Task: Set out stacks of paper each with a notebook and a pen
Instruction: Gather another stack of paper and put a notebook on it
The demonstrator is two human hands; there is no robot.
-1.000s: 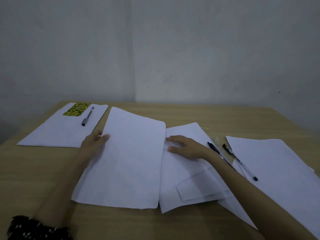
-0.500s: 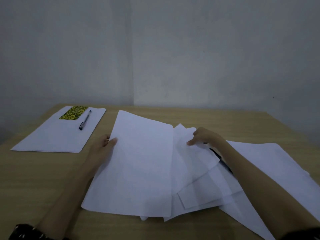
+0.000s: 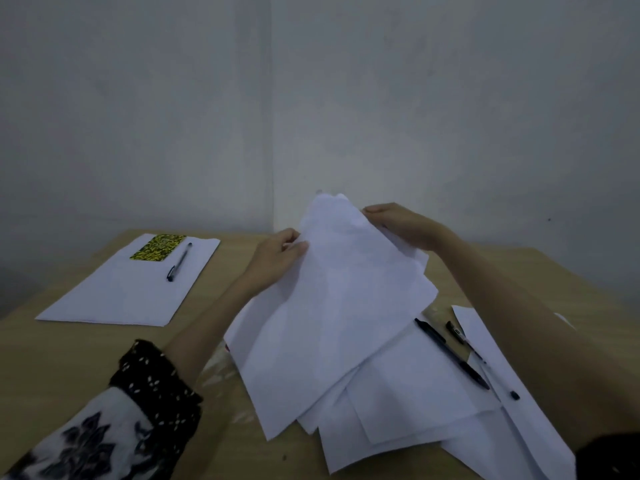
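Both hands (image 3: 277, 252) have now lifted the loose sheets (image 3: 343, 306) up

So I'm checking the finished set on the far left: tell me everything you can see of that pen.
The pen is a slim stick type with a pale, see-through-looking barrel and a dark cap or grip at its near end. It lies flat on the neat white paper stack, pointing away, just right of the yellow-patterned notebook, apart from it. Neither hand touches it.

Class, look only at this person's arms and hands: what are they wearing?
The left arm wears a pale sleeve printed with dark flowers, ending in a black cuff with small white flecks, pushed up the forearm. The right arm shows only a dark sleeve edge at the corner. Left hand and right hand are bare.
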